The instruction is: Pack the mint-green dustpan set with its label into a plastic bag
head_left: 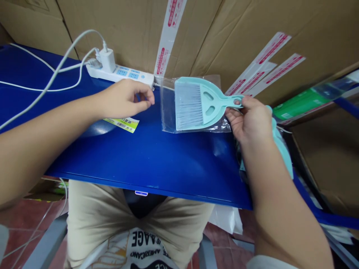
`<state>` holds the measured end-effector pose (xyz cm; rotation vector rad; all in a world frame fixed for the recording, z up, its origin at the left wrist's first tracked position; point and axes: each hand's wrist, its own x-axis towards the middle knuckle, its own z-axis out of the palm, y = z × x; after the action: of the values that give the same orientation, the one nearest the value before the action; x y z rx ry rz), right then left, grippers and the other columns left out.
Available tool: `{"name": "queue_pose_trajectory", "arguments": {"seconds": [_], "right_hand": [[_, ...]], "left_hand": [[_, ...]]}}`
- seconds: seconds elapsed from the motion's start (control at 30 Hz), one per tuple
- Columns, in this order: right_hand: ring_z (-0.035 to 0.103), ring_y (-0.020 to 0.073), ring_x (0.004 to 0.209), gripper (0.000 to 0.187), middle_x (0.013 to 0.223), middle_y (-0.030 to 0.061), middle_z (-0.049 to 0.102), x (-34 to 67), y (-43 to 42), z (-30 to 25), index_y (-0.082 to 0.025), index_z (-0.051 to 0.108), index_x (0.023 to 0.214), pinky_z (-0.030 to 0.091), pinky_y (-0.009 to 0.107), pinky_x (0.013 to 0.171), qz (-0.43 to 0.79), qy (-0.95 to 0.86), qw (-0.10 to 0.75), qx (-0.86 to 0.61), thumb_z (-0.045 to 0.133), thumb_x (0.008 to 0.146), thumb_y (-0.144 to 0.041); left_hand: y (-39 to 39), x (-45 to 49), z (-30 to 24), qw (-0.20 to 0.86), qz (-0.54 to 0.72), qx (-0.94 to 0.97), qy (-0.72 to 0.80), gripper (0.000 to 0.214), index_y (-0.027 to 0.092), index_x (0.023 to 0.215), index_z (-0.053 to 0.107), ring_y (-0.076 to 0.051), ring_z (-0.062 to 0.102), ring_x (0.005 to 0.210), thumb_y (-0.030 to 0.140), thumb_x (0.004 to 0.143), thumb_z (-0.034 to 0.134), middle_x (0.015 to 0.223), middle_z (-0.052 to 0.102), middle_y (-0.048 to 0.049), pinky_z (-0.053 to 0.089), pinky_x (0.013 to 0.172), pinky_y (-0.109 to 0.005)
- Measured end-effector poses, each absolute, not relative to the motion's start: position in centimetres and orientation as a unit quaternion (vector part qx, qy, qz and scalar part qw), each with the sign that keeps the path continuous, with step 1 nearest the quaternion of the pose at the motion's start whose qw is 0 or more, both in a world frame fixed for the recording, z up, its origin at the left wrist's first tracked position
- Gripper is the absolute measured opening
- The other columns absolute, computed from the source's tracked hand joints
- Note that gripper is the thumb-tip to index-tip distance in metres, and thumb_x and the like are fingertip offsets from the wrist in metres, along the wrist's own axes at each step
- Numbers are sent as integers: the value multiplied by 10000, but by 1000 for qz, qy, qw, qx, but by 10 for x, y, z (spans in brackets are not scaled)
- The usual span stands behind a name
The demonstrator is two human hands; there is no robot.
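Note:
My right hand (249, 119) grips the handle of a small teal dustpan with a brush nested in it (196, 102). The set lies on a clear plastic bag (168, 108) on the blue table (151, 157). My left hand (126, 99) hovers over the table left of the bag, fingers curled in a pinch; whether anything is in them is hidden. A yellow-green label (123, 124) lies just below that hand.
A white power strip (123, 73) with a charger (107, 59) and white cables (56, 74) sits at the table's back edge. Cardboard boxes (134, 30) with red-and-white tape form the wall behind. More teal items (282, 149) lie at the right edge.

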<state>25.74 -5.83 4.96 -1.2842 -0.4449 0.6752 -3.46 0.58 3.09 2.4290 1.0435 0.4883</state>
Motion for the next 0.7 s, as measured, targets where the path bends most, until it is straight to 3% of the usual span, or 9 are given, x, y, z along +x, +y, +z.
{"name": "queue_pose_trajectory", "arguments": {"seconds": [0.13, 0.23, 0.4, 0.57, 0.7], "right_hand": [[537, 84, 501, 349, 654, -41, 511, 264, -54, 42, -188, 514, 698, 565, 232, 560, 312, -235, 727, -565, 456, 972, 21], [570, 91, 518, 275, 683, -52, 526, 276, -49, 30, -206, 528, 752, 609, 261, 586, 333, -284, 718, -541, 559, 972, -42], [654, 112, 627, 187, 743, -48, 573, 286, -46, 9, -234, 578, 839, 673, 293, 671, 360, -353, 711, -490, 746, 919, -209], [688, 129, 693, 155, 790, -27, 614, 276, -50, 1, -237, 615, 866, 693, 317, 747, 357, -393, 698, -481, 758, 914, -273], [715, 151, 762, 197, 818, -24, 633, 275, -53, -2, -252, 645, 900, 695, 340, 786, 365, -448, 663, -476, 817, 869, -343]], "left_hand": [[5, -23, 18, 313, 354, 810, 348, 232, 219, 1013, 759, -239, 737, 1006, 394, 884, 677, 1039, 792, -57, 584, 960, -423], [0, -15, 16, 356, 394, 767, 361, 154, 213, 963, 760, -207, 738, 893, 313, 848, 739, 1002, 800, -59, 588, 875, -364], [-11, -9, 24, 395, 353, 710, 464, 110, 163, 980, 756, -106, 603, 581, 228, 928, 683, 791, 729, -26, 474, 632, -267], [-16, -8, 31, 459, 286, 680, 496, 225, 131, 1018, 697, -49, 421, 441, 338, 1050, 615, 501, 432, 77, 311, 563, -228], [-15, -8, 31, 487, 295, 651, 503, 186, 153, 906, 622, -29, 367, 409, 277, 1045, 628, 465, 378, 99, 252, 552, -235]]}}
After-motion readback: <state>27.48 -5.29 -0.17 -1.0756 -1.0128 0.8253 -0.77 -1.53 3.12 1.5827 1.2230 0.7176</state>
